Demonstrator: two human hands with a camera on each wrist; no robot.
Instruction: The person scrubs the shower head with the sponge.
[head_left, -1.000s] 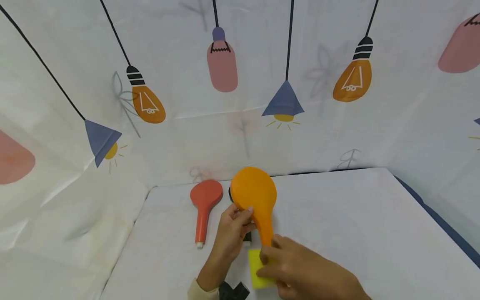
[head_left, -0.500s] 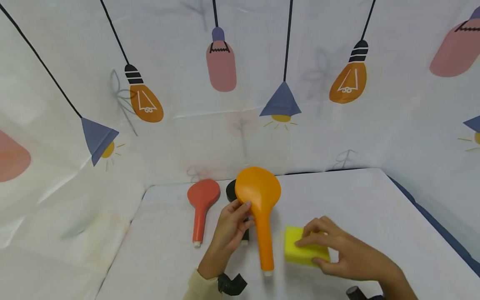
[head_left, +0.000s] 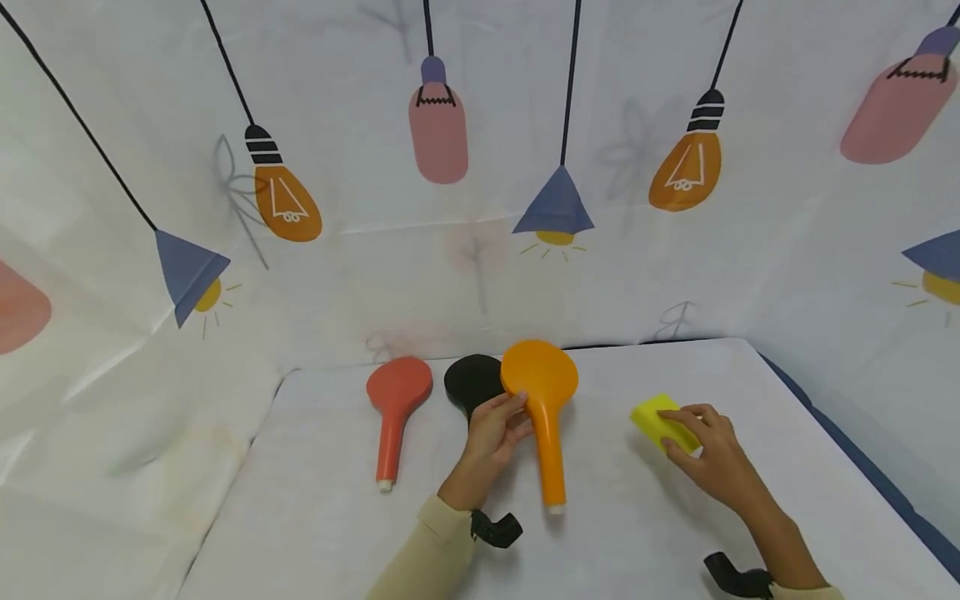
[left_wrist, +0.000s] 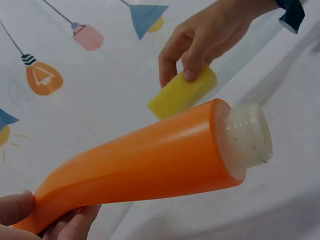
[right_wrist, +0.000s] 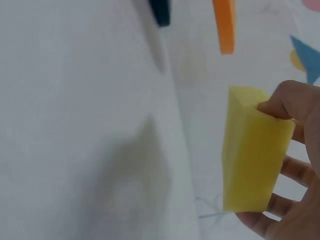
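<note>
My left hand [head_left: 491, 446] grips an orange handheld shower head [head_left: 550, 417] by the neck, its round head up and its handle pointing down. The left wrist view shows the handle's whitish threaded end [left_wrist: 250, 135] bare and uncapped. To the right, my right hand [head_left: 712, 458] pinches a yellow sponge [head_left: 663, 422] between thumb and fingers, raised over the table with its shadow below. In the right wrist view the thumb dents the top of the sponge [right_wrist: 257, 155]. A black shower head [head_left: 472, 382] lies partly hidden behind my left hand, and a red shower head [head_left: 400, 408] lies left of it.
The white-covered table [head_left: 315, 517] meets a white cloth backdrop [head_left: 360, 275] printed with hanging lamps and bulbs. Dark blue fabric [head_left: 862, 454] runs along the table's right edge. Black wrist mounts [head_left: 738, 575] stick out from both wrists.
My right hand has taken the sponge from the handle's lower end off to the right and away. My left hand has shifted the orange shower head rightward, uncovering more of the black one.
</note>
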